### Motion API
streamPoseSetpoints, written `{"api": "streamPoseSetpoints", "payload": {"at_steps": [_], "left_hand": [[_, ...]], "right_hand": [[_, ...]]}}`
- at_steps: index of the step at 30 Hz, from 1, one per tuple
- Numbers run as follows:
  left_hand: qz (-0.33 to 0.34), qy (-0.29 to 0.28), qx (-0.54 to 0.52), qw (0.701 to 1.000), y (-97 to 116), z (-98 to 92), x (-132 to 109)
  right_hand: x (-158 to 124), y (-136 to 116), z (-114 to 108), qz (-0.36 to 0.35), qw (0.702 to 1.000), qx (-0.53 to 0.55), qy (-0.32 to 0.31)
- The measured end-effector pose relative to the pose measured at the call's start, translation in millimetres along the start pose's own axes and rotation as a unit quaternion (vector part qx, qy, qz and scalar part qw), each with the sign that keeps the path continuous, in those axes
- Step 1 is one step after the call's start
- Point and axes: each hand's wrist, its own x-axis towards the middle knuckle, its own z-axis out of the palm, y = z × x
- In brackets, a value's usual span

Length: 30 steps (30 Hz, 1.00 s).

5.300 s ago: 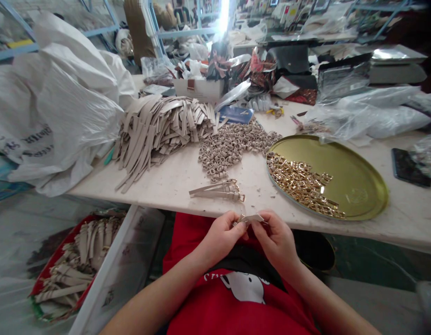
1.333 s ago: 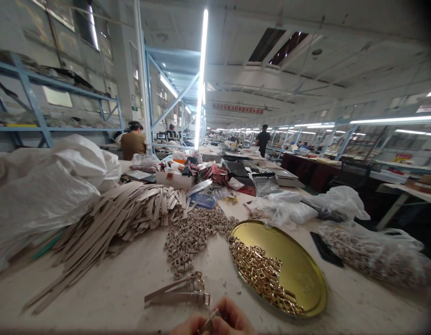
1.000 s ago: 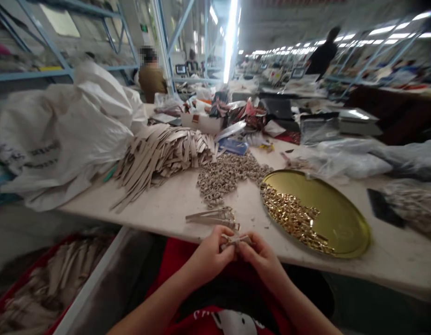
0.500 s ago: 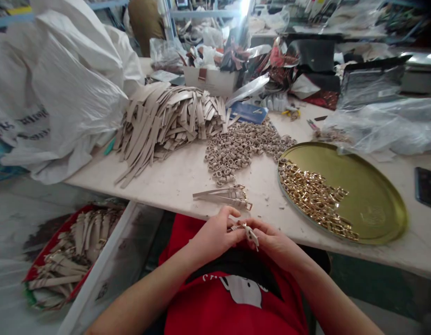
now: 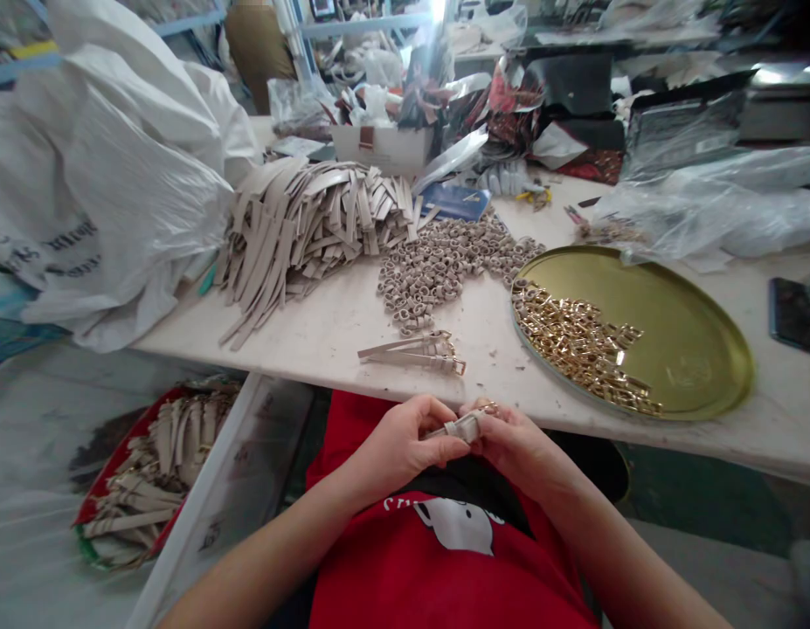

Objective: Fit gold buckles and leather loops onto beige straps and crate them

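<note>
Strap [image 5: 460, 428] sits pinched between your left hand [image 5: 411, 441] and right hand [image 5: 519, 450]; gold buckles [image 5: 575, 354] lie on a tray [image 5: 686, 323] at two o'clock.

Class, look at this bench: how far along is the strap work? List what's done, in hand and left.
Done: a few beige straps with gold buckles lie on the table, and more straps fill the red crate. In hand: the left hand and right hand work on one short strap. Left: a big heap of loose straps, a pile of beige loops, and gold buckles on the brass tray.
</note>
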Motion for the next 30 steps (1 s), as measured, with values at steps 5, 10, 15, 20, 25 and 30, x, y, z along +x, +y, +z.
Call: {"api": "streamPoseSetpoints", "payload": {"at_steps": [5, 10, 15, 20, 25, 30], "left_hand": [[0.011, 0.008, -0.025, 1.0, -5, 8.7, -8], [0.008, -0.018, -0.017, 1.0, -12, 15.1, -14], [0.013, -0.013, -0.009, 1.0, -18, 18.3, -16], [-0.008, -0.038, 0.02, 0.999, -20, 22.6, -17], [-0.019, -0.068, 0.126, 0.989, -15, 16.4, -19], [-0.013, -0.093, 0.285, 0.954, -10, 13.5, -15]], "right_hand": [[-11, 0, 6, -0.139, 0.964, -0.192, 0.119], [-22, 2, -1, -0.13, 0.923, -0.356, 0.065], [-29, 4, -4, -0.18, 0.878, -0.439, 0.068], [-38, 4, -6, -0.144, 0.899, -0.413, -0.006], [-38, 13, -11, -0.131, 0.927, -0.352, 0.001], [-32, 16, -12, -0.172, 0.899, -0.403, -0.002]]}}
